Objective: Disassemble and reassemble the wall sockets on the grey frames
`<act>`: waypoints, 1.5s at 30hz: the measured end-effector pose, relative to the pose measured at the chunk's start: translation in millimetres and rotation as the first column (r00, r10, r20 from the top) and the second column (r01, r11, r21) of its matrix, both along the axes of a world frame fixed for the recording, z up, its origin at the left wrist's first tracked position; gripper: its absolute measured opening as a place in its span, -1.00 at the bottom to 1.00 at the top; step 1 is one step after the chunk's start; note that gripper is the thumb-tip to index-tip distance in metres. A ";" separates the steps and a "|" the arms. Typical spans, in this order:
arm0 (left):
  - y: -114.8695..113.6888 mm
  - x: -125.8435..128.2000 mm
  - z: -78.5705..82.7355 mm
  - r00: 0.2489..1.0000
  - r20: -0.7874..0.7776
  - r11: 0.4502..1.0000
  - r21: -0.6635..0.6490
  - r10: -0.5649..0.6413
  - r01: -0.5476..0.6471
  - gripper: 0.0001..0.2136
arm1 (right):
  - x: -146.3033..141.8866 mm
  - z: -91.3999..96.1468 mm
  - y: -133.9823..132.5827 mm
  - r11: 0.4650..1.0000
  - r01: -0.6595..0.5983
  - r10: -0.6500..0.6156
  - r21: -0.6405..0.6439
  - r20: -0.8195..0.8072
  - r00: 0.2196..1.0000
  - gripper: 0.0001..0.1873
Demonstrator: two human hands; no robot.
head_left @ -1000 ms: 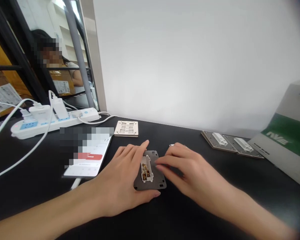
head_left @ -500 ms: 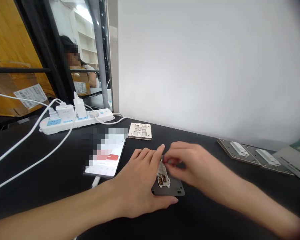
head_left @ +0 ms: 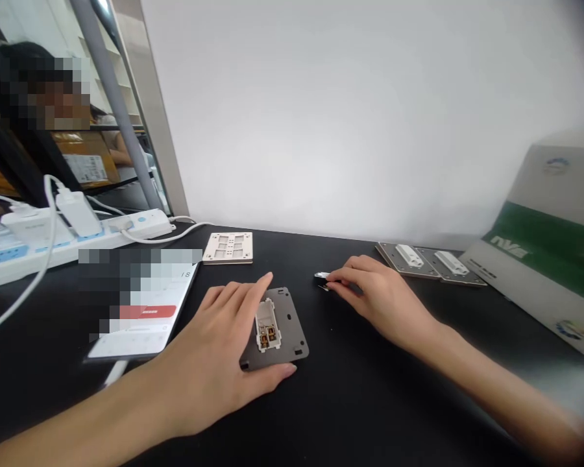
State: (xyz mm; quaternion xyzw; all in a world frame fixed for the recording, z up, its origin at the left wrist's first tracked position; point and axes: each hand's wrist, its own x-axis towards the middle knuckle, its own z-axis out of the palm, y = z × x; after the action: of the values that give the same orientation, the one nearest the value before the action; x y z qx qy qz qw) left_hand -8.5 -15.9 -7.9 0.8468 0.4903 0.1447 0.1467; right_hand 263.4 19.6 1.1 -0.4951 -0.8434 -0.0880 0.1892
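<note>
A dark grey switch or socket plate (head_left: pixel 292 334) lies on the black table, with a white open housing (head_left: pixel 267 324) in its middle and copper-coloured metal contacts inside. My left hand (head_left: pixel 224 350) holds the plate from the left, thumb along the near edge and fingers over the far left side, which they partly hide. To the right of the plate, my right hand (head_left: pixel 370 292) is closed in a pinch low over the table. At its fingertips is a small shiny metal piece (head_left: pixel 322 275); its exact shape is too small to tell.
A cream frame plate (head_left: pixel 228 248) lies behind the lit phone (head_left: pixel 146 324). Two grey plates with white modules (head_left: pixel 409 255) lie at the back right, beside a green-and-grey bag (head_left: pixel 530 233). A power strip (head_left: pixel 141 224) with white cables stands left. Beyond the rack sits a person.
My right hand has moved from over the housing to the right, away from the plate. My left hand stays on the plate. The view has shifted right, showing more of the bag.
</note>
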 end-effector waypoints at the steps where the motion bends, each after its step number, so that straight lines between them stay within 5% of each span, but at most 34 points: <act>1: 0.5 0.1 -0.6 1.000 -0.008 1.000 -0.001 0.003 -0.003 -0.18 | -0.4 0.4 -0.9 1.000 0.009 -0.010 0.026 0.003 1.000 -0.83; 12: -0.6 -1.4 -3.2 0.998 -0.056 0.997 0.075 -0.001 0.005 -0.18 | -4.9 1.2 1.2 0.990 0.092 -0.102 0.110 0.080 0.992 -0.93; 17: -4.6 -3.7 3.4 0.996 -0.084 0.990 0.140 -0.003 0.015 -0.20 | 20.8 16.6 -10.1 0.972 0.213 -0.218 0.097 0.045 0.975 -0.79; 25: -4.7 -6.7 11.6 0.993 -0.106 0.984 0.167 -0.047 0.064 -0.18 | 60.9 -12.1 -35.4 0.962 0.274 -0.270 -0.011 0.126 0.954 -0.76; 29: -2.6 -6.1 7.5 0.994 -0.074 0.995 0.064 -0.077 0.081 -0.17 | 66.6 -5.9 -37.6 0.956 0.289 -0.292 0.048 0.121 0.949 -0.69; 32: -3.8 -4.7 5.3 0.997 -0.058 0.998 0.012 -0.059 0.059 -0.16 | 54.3 3.2 -42.7 0.972 0.212 -0.218 0.100 0.048 0.975 -0.67; 37: -7.6 -3.0 8.8 0.998 -0.034 0.998 -0.005 -0.057 0.057 -0.11 | 12.9 5.7 -56.5 0.998 -0.053 0.052 -0.031 -0.042 0.998 -0.74; 45: -1.2 -9.6 18.7 0.984 0.019 0.977 -0.120 -0.175 0.176 -0.07 | -3.7 6.3 -62.5 0.982 -0.149 0.137 -0.112 -0.111 0.984 -0.76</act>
State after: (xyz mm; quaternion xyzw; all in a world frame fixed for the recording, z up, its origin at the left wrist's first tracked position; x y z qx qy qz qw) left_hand -18.1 -17.1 10.8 0.8757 0.4210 0.1049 0.2119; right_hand 259.8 -42.8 7.4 -0.4475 -0.8697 0.0024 0.2081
